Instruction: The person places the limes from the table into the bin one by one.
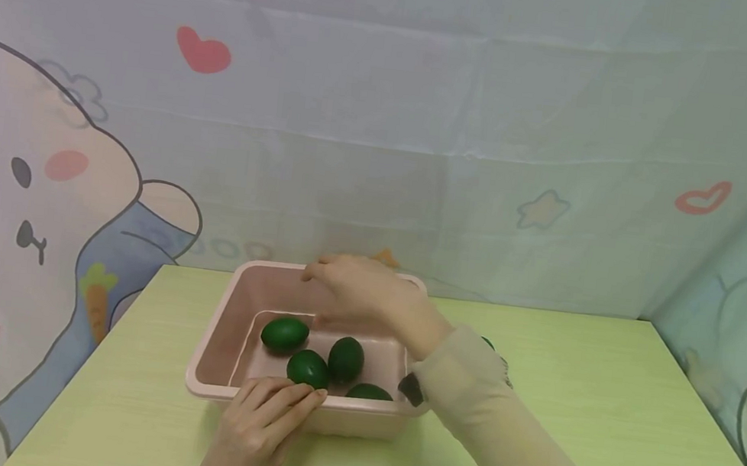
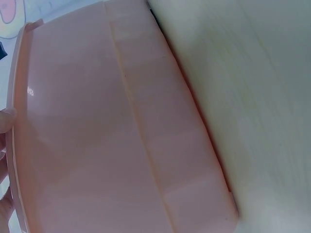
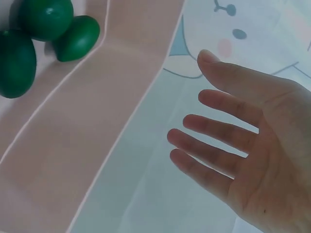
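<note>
A pink plastic bin [image 1: 212, 338] stands on the table, with several smooth dark green oval fruits [image 1: 285, 334] on its floor. My left hand [image 1: 262, 420] grips the near rim, its fingers laid over the edge; in the left wrist view only fingertips [image 2: 6, 121] show at that rim, beside the bin's outer wall [image 2: 87, 121]. Over the far side of the bin, my right hand [image 1: 360, 285] is raised with nothing in it. Its fingers are spread and nearly straight in the right wrist view, apart from the green fruits [image 3: 46, 17] there.
Behind my right forearm, something partly green [image 1: 488, 343] peeks out on the table, mostly hidden by the sleeve [image 1: 498, 416]. The pale green tabletop [image 1: 602, 413] reaches back to a printed curtain [image 1: 387, 111], close behind the bin.
</note>
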Available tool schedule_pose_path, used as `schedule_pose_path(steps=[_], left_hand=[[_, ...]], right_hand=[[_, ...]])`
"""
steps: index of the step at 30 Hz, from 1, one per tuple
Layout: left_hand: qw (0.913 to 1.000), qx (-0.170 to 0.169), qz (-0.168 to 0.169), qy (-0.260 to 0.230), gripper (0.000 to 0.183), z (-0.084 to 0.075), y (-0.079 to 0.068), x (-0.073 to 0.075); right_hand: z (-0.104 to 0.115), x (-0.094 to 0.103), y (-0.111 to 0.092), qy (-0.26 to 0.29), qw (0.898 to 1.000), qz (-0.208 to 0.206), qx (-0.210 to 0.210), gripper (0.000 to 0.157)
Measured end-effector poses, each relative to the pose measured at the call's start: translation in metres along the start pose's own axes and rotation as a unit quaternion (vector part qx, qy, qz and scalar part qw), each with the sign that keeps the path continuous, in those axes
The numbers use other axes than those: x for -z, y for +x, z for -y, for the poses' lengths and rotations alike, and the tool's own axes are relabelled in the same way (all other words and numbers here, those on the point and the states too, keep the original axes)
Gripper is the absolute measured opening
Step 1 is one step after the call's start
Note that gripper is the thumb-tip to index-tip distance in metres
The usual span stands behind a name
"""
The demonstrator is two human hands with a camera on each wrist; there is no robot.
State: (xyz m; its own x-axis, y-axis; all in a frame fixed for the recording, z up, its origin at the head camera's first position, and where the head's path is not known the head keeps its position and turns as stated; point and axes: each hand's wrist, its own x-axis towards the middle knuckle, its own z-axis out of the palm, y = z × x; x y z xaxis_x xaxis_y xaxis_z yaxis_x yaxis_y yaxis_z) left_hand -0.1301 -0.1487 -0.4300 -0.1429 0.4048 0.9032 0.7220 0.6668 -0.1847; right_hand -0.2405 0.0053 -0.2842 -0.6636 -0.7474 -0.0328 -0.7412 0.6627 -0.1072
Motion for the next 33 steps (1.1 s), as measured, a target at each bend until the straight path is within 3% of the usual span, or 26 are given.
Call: schedule_pose_path(steps=[8, 33], left_hand=[[1.0000, 0.004, 0.007, 0.002, 0.029, 0.000, -0.003, 0.000], [1.0000, -0.006, -0.007, 0.001, 0.028, 0.000, 0.002, 0.000]], right_hand=[[-0.004, 0.002, -0.008, -0.005, 0.999, -0.042, -0.026, 0.048], [-0.026, -0.006, -0.046, 0.049, 0.981, -0.188, 0.013, 0.039]])
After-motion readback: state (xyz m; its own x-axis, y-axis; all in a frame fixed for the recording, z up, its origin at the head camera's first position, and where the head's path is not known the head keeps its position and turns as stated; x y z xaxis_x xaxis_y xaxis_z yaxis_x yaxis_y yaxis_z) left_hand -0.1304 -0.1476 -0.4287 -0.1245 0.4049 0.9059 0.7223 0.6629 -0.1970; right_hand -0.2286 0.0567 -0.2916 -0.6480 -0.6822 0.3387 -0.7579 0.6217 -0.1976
